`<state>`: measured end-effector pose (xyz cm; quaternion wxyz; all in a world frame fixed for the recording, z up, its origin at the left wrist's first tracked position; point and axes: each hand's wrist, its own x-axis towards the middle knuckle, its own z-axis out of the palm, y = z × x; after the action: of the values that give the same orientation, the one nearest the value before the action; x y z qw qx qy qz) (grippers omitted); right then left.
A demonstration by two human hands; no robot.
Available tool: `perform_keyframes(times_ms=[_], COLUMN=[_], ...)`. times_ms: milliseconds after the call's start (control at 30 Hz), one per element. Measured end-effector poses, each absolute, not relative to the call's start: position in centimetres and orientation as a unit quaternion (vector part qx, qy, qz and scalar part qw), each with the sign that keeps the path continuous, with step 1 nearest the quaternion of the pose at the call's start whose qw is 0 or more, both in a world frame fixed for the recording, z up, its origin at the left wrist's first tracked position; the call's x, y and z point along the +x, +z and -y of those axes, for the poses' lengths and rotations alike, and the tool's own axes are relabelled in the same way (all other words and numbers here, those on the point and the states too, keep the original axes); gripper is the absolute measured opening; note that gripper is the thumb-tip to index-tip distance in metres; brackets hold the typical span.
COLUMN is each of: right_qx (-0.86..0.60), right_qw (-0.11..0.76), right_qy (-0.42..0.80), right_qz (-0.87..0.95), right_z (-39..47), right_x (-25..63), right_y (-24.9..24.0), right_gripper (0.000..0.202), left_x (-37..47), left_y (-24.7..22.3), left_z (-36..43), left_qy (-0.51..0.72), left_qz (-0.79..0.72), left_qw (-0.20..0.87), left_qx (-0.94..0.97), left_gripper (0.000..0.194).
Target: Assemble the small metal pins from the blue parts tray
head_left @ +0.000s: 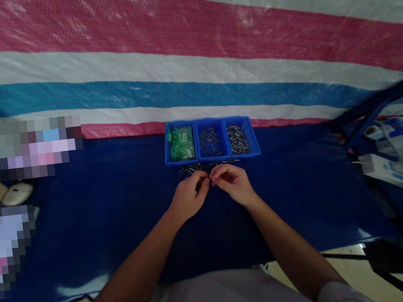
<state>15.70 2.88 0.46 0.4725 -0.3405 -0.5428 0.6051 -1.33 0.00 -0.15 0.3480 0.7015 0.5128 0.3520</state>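
My left hand (192,193) and my right hand (234,182) meet above the blue table, fingertips almost touching. Both are closed in a pinch around a small, thin dark piece (210,179), mostly hidden by the fingers; its kind is too small to tell. Just beyond them lie several slim dark metal pins (189,169) in a loose row. Behind these stands a blue three-part bin (213,159). Green and clear plastic pieces (182,143) fill its left compartment. Scattered thin pins (209,138) lie in the middle one, and a dense heap of short metal pins (238,139) in the right one.
The dark blue tabletop (113,209) spreads to both sides. A striped plastic sheet (190,50) hangs behind it. At the left sits a computer mouse (17,193) near blurred-out areas. Boxes and packages (389,168) crowd the right, beyond a blue metal frame (362,123).
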Motion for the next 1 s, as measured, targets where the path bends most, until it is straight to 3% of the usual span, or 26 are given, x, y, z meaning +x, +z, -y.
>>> perform_keyframes(times_ms=[1000], right_qx=[-0.378], right_qw=[0.466], right_qy=[0.546], right_qz=[0.585], right_z=[-2.73], right_x=[15.43], right_y=[0.27], right_gripper=[0.012], left_x=[-1.34], left_y=[-0.17], left_z=[-0.08], left_qy=[0.351], left_qz=[-0.517], left_qw=[0.358], left_qx=[0.694], left_gripper=[0.014])
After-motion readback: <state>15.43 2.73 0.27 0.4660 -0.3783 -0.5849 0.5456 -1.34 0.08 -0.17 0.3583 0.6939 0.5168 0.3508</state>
